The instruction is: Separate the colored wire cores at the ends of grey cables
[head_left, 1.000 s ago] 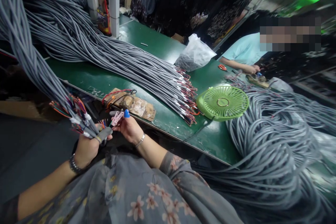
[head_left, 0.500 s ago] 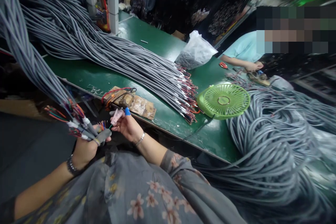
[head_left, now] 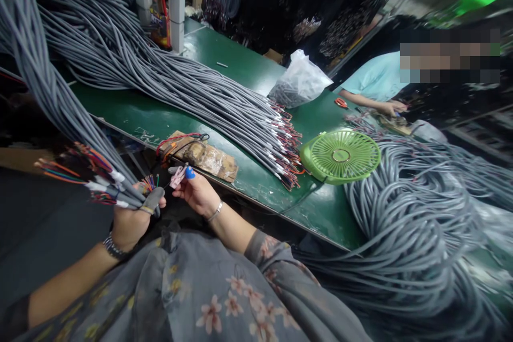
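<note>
From where I stand, reading the clock from the worker's right hand [head_left: 198,193] with twelve straight ahead, the left hand [head_left: 134,219] sits at about half past eight. Its fingers are clenched around several grey cables [head_left: 105,155], the covered thumb pressing over them. The cables climb away toward eleven o'clock, while loose coloured wire ends [head_left: 72,168] spread toward ten; a short tuft of bare-ended wires [head_left: 151,181] pokes up beside that thumb. The right hand, blue cap [head_left: 189,172] on its thumb, pinches a small pink piece [head_left: 177,177], just apart from the tuft; I can't make out what the piece is. At twelve, a taped wooden block [head_left: 212,161] lies on the green table [head_left: 256,197]. A green fan [head_left: 340,156] stands near half past two, a plastic bag [head_left: 300,83] toward half past one, and a co-worker [head_left: 372,76] in a light-blue sleeve at two.
</note>
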`<act>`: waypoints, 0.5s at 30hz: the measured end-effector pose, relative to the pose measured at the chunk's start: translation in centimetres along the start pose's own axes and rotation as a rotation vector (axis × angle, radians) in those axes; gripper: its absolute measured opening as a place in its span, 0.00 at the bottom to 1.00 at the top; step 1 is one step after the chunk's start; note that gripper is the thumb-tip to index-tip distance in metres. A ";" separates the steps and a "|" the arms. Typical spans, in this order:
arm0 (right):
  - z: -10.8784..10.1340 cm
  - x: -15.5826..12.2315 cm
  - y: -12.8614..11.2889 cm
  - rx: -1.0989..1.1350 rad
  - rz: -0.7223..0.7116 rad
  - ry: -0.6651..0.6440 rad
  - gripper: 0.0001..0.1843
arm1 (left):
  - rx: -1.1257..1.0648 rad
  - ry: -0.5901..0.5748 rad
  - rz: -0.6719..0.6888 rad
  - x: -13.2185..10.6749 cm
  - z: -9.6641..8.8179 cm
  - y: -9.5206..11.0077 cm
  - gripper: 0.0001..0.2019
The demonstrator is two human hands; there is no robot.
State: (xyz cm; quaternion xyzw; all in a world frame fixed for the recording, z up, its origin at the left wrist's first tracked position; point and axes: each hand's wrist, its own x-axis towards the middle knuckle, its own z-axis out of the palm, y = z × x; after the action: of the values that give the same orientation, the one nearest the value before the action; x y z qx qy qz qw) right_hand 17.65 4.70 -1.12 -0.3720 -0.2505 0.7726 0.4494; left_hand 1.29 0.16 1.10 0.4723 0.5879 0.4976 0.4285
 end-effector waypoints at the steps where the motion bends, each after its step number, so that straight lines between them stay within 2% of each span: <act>1: 0.0 0.0 0.1 0.009 -0.007 0.009 0.28 | -0.025 0.017 -0.003 -0.1 0.1 0.2 0.16; 4: 0.1 0.2 0.4 0.033 -0.013 0.050 0.26 | -0.059 0.044 0.003 -0.2 0.3 0.7 0.12; 8: 0.4 0.4 0.5 0.065 -0.011 0.081 0.24 | 0.001 -0.013 0.047 -0.2 0.0 1.2 0.11; 11: 0.6 0.4 0.5 0.088 -0.009 0.091 0.23 | 0.071 -0.042 0.102 -0.1 -0.2 1.1 0.11; 15: 0.5 0.3 0.6 0.119 0.022 0.068 0.24 | 0.102 -0.019 0.137 0.1 -0.3 0.8 0.11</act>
State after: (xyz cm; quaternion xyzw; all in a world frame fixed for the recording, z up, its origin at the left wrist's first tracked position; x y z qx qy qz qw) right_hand 16.88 4.67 -1.39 -0.3735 -0.1844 0.7779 0.4706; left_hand 1.07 0.20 1.91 0.5373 0.5746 0.4909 0.3744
